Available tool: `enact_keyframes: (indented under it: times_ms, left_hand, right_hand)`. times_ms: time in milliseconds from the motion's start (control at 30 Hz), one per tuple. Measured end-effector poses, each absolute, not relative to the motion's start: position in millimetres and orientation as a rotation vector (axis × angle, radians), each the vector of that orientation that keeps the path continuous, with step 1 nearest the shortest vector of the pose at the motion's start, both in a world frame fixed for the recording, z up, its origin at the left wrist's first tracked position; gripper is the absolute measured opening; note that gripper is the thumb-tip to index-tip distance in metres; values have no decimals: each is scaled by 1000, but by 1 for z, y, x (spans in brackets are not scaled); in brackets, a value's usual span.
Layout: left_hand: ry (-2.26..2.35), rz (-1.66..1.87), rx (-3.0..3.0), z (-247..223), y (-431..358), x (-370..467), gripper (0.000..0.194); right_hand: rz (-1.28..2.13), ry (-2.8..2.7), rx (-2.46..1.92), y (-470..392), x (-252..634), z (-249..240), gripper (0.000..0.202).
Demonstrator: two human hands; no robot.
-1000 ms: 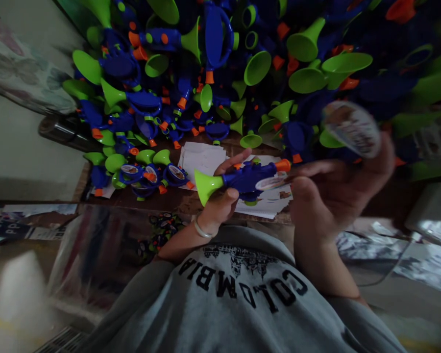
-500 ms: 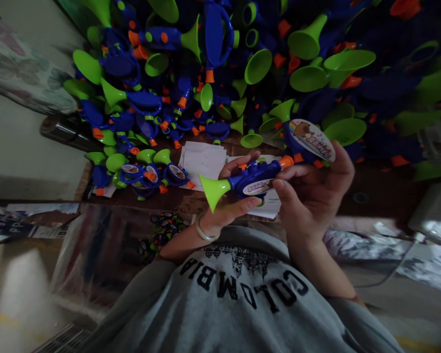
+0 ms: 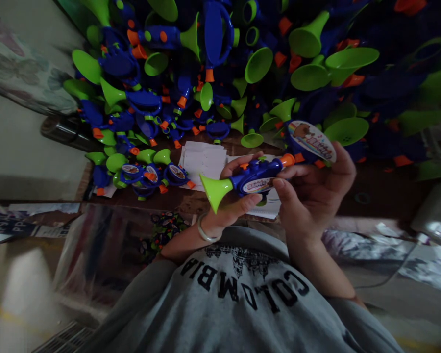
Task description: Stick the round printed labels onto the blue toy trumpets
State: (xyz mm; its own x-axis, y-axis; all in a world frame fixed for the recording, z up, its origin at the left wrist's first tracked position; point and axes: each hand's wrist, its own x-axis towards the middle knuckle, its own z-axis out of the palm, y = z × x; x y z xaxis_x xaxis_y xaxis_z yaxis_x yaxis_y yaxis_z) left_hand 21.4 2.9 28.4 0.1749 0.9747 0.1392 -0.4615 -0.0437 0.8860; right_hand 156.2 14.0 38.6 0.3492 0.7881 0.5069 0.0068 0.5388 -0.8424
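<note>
My left hand point(image 3: 235, 208) grips a toy trumpet point(image 3: 262, 171) with a blue body, a green bell pointing left and an orange mouthpiece at the right. An oval label point(image 3: 256, 185) lies along the trumpet's side facing me. My right hand point(image 3: 308, 196) has its thumb and forefinger pinched at the label's right end, on the trumpet's body. Another oval sticker point(image 3: 311, 139), with a brown bear and a rainbow, clings to a raised fingertip of that same hand. The fingers behind the trumpet are partly hidden.
A large heap of blue and green toy trumpets point(image 3: 216, 34) fills the back of the table. Several labelled ones point(image 3: 176, 171) lie at the left, near white paper sheets point(image 3: 204, 159). A dark bottle point(image 3: 69, 132) lies at the left edge. Below stands a plastic-lined container point(image 3: 95, 260).
The trumpet has shifted very slightly right and its label's right end is tilted a little differently. Both hands keep their hold, and the loose sticker stays on the right fingertip.
</note>
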Motion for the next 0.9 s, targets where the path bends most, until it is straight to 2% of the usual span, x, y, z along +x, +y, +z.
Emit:
enact_keyframes:
  times_ms: [400, 667, 900]
  left_hand:
    - [746, 1326, 1002, 26, 2, 22, 57]
    - [747, 1403, 1118, 28, -1, 22, 53]
    - [798, 1421, 1150, 26, -3, 23, 52]
  right_hand:
    - [575, -1157, -851, 14, 154, 39, 73]
    - [390, -1236, -898, 16, 152, 46, 72]
    - [440, -1240, -887, 16, 156, 46, 74]
